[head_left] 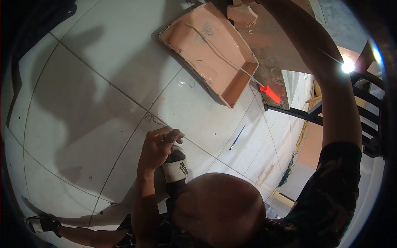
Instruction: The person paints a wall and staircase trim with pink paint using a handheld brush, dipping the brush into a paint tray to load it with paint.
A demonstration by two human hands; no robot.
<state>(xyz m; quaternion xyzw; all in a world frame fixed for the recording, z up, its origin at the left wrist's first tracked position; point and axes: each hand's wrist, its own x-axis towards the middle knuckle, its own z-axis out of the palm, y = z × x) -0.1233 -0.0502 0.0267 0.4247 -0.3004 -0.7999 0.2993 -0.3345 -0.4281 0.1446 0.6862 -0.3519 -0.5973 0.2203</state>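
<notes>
Above the toe of a black and white shoe (pixel 175 169), my left hand (pixel 160 145) is closed, its fingers curled towards the thumb; anything between them is too small to tell. My right arm reaches up to the top edge, where only a dark bit of my right hand (pixel 249 2) shows beside a peach-coloured piece (pixel 242 15). Whether it grips that piece is unclear. Between the hands lies a tilted paint tray (pixel 223 68) coated in peach paint. A thin rod with an orange handle (pixel 271 94) rests across the tray's side, handle outside.
A thin blue brush (pixel 237 137) lies on the tiled floor (pixel 136 136). Black metal bars (pixel 366 97) and a bright lamp (pixel 348 66) are at the right. My bent knee (pixel 219 206) is at the bottom centre. Another shoe (pixel 41 224) shows at the lower left.
</notes>
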